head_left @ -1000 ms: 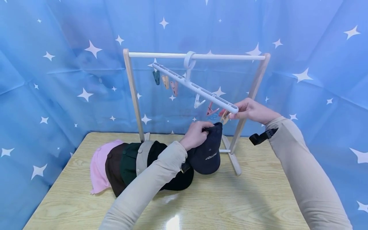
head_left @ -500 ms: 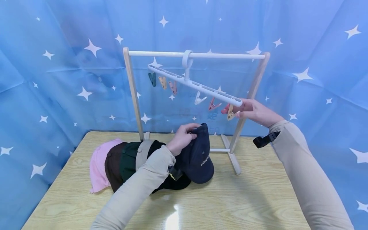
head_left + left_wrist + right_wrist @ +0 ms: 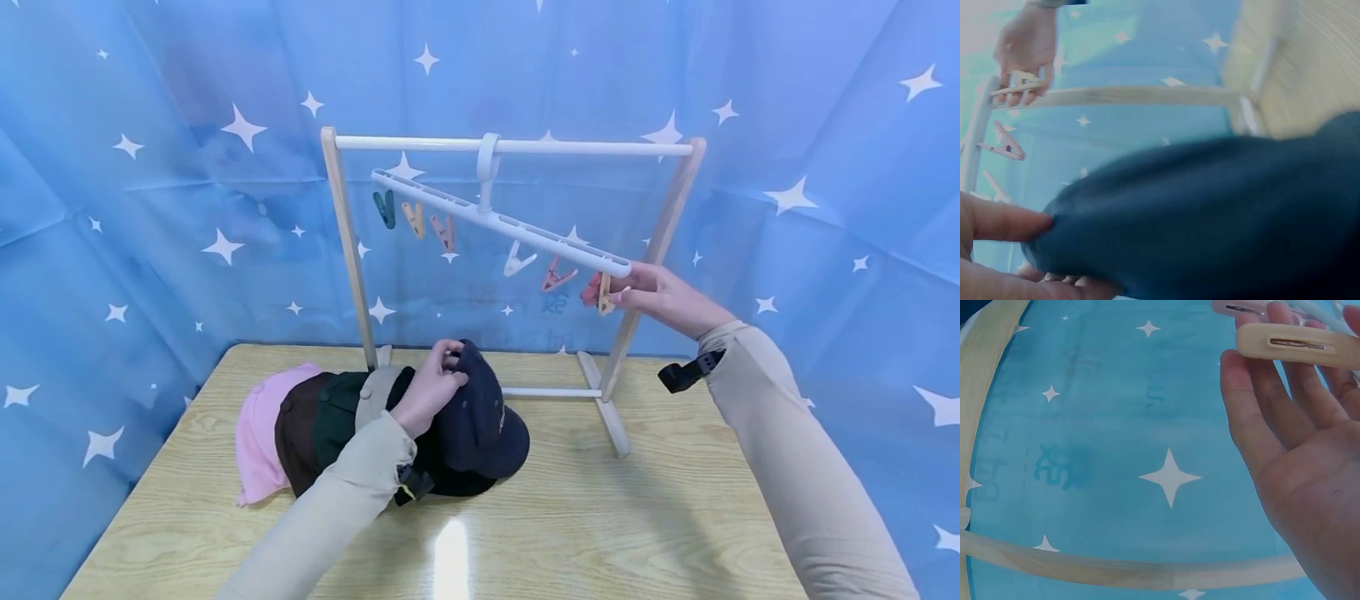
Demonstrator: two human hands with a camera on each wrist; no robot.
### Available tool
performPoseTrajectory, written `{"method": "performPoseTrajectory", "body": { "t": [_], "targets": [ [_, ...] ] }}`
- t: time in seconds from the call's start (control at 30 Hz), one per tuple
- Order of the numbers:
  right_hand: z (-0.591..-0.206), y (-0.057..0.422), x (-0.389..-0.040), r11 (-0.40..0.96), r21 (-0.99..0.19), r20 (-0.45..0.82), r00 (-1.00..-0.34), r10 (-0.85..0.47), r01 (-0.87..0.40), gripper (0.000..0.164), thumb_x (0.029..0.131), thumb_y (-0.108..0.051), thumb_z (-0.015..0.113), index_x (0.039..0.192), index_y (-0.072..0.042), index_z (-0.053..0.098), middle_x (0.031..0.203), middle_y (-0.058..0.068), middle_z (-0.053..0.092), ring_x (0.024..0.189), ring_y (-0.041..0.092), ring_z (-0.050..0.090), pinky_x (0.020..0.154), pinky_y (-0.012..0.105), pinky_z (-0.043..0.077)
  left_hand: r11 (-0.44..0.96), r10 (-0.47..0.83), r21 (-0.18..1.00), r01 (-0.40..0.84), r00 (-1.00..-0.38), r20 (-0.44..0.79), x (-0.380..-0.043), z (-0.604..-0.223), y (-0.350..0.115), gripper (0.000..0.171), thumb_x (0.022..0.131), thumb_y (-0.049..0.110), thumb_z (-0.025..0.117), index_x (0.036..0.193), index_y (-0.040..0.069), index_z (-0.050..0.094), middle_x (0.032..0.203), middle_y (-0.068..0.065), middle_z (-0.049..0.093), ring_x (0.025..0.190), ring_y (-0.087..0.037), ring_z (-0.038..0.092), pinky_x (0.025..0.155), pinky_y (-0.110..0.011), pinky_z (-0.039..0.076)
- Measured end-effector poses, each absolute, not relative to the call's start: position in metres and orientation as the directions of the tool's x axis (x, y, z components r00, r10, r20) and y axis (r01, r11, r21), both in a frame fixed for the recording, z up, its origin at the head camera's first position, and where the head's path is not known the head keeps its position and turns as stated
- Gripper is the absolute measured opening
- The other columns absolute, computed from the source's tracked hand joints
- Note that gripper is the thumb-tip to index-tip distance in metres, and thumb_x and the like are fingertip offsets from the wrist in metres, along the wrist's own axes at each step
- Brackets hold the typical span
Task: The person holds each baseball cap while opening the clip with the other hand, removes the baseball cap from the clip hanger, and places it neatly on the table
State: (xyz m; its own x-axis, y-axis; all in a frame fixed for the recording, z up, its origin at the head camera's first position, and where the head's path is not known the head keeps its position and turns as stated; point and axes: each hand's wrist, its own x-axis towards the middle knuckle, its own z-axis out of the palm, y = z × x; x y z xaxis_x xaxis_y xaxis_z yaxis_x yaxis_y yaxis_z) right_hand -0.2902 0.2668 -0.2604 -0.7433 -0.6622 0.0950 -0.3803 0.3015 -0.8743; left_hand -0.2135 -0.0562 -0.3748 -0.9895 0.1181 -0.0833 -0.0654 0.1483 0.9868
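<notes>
My left hand (image 3: 431, 387) pinches the edge of a navy baseball cap (image 3: 472, 412), thumb on one side and fingers on the other. The cap's rounded visor points down to the right, above a black cap. In the left wrist view the navy cloth (image 3: 1197, 219) fills the lower half, blurred. My right hand (image 3: 663, 296) is at the right end of a white clip hanger (image 3: 555, 242), its thumb and fingers around a beige clothespin (image 3: 605, 296). The right wrist view shows this beige clothespin (image 3: 1297, 345) lying across the fingers.
A rack with a white top rail (image 3: 405, 144) and wooden legs bears the tilted hanger. Green (image 3: 385, 208), yellow, pink and white clothespins hang along it. Pink (image 3: 262, 433), brown, green and grey hats overlap on the wooden table (image 3: 600, 525), left of the rack.
My left hand has drawn the navy cap left and down, away from the beige clothespin. The right hand stays at that clothespin, shifted slightly right, and the hanger has swung a little.
</notes>
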Motion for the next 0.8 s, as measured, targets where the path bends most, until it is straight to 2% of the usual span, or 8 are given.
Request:
{"method": "performPoseTrajectory", "body": {
  "t": [0.13,0.3,0.4,0.5,0.67,0.8],
  "targets": [
    [-0.263,0.268,-0.289,0.320,-0.872,0.086,-0.758,-0.646,-0.371,0.025,0.101,-0.012,0.049,0.120,0.004,0.053,0.120,0.019,0.061,0.114,0.027,0.055,0.094,0.037,0.039,0.328,0.118,0.943,-0.055,-0.988,-0.099,-0.207,-0.387,-0.073,0.045,0.096,0.007,0.057,0.137,0.002,0.039,0.100,-0.011,0.053,0.089,-0.024,0.055,0.081,-0.038,0.044],
    [-0.269,0.271,-0.286,0.354,-0.856,0.077,-0.770,-0.634,-0.377,0.026,0.100,-0.011,0.050,0.122,0.004,0.052,0.120,0.016,0.063,0.111,0.021,0.058,0.095,0.031,0.042,0.466,0.148,0.884,-0.018,-0.984,-0.098,-0.200,-0.400,-0.090,0.046,0.096,0.007,0.058,0.136,-0.003,0.038,0.076,-0.011,0.051,0.060,-0.022,0.055,0.060,-0.035,0.050],
    [-0.275,0.274,-0.283,0.365,-0.848,0.077,-0.772,-0.631,-0.383,0.032,0.100,-0.009,0.049,0.128,0.006,0.048,0.122,0.019,0.062,0.109,0.018,0.061,0.094,0.027,0.043,0.535,0.169,0.845,0.020,-0.982,-0.083,-0.196,-0.403,-0.097,0.047,0.095,0.007,0.058,0.137,-0.004,0.039,0.072,-0.010,0.051,0.055,-0.020,0.054,0.054,-0.034,0.050],
    [-0.282,0.277,-0.280,0.401,-0.826,0.074,-0.782,-0.619,-0.396,0.036,0.100,-0.007,0.047,0.134,0.006,0.044,0.126,0.023,0.058,0.111,0.019,0.060,0.094,0.027,0.043,0.583,0.196,0.810,0.060,-0.978,-0.069,-0.194,-0.402,-0.102,0.048,0.095,0.007,0.059,0.137,-0.005,0.039,0.070,-0.009,0.054,0.052,-0.019,0.056,0.052,-0.032,0.051],
    [-0.297,0.288,-0.270,0.568,-0.693,0.061,-0.821,-0.568,-0.445,0.035,0.100,-0.007,0.049,0.134,0.003,0.048,0.133,0.022,0.051,0.120,0.036,0.052,0.096,0.045,0.043,0.649,0.207,0.751,0.124,-0.978,-0.017,-0.187,-0.392,-0.123,0.037,0.094,0.007,0.061,0.127,-0.005,0.049,0.065,-0.005,0.057,0.049,-0.016,0.057,0.050,-0.031,0.049],
    [-0.309,0.302,-0.259,0.685,-0.528,0.089,-0.834,-0.544,-0.502,0.040,0.097,-0.004,0.053,0.134,0.008,0.046,0.133,0.027,0.048,0.122,0.048,0.044,0.095,0.058,0.038,0.742,0.186,0.640,0.200,-0.978,0.091,-0.184,-0.383,-0.155,0.025,0.092,0.008,0.060,0.115,-0.003,0.058,0.072,-0.005,0.064,0.057,-0.014,0.059,0.055,-0.033,0.048]
  ]
}}
